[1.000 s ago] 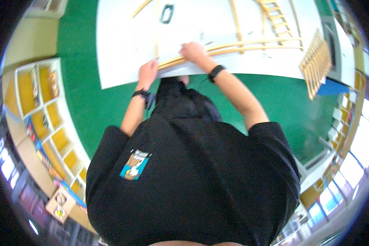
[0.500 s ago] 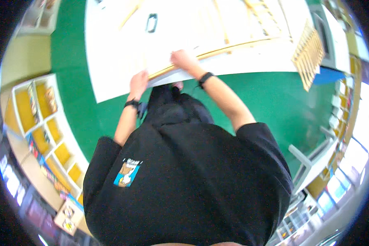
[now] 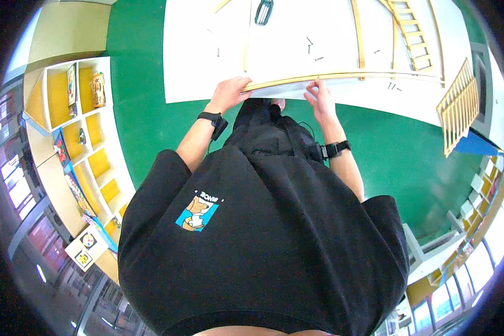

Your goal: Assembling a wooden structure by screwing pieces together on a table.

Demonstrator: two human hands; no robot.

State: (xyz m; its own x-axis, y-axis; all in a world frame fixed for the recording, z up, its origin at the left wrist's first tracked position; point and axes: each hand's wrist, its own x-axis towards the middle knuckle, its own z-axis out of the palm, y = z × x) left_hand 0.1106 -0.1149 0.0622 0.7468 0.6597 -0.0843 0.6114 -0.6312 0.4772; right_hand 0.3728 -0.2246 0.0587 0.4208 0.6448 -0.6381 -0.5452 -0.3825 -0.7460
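Note:
A long, thin wooden strip [image 3: 280, 82] lies along the near edge of the white tabletop [image 3: 196, 73], curved by the lens. My left hand [image 3: 229, 94] is closed around its left end. At the near side of the same strip is my right hand [image 3: 321, 102], its thumb and fingers bent but apart, the fingertips at or very close to the wood. Whether they touch it I cannot tell. Several small screws or bolts [image 3: 393, 86] lie on the table just past the strip's right half.
A dark, oblong tool or case [image 3: 264, 11] lies at the far side. Wooden slats [image 3: 358, 39] and a ladder-like frame [image 3: 414, 36] lie at the right. A slatted wooden panel [image 3: 459, 106] leans at the table's right edge. White shelving [image 3: 87, 120] stands left on the green floor [image 3: 137, 78].
My right hand has moved right along the strip, and its closed fingers have loosened. My left hand stays at the left end. The whole view has shifted.

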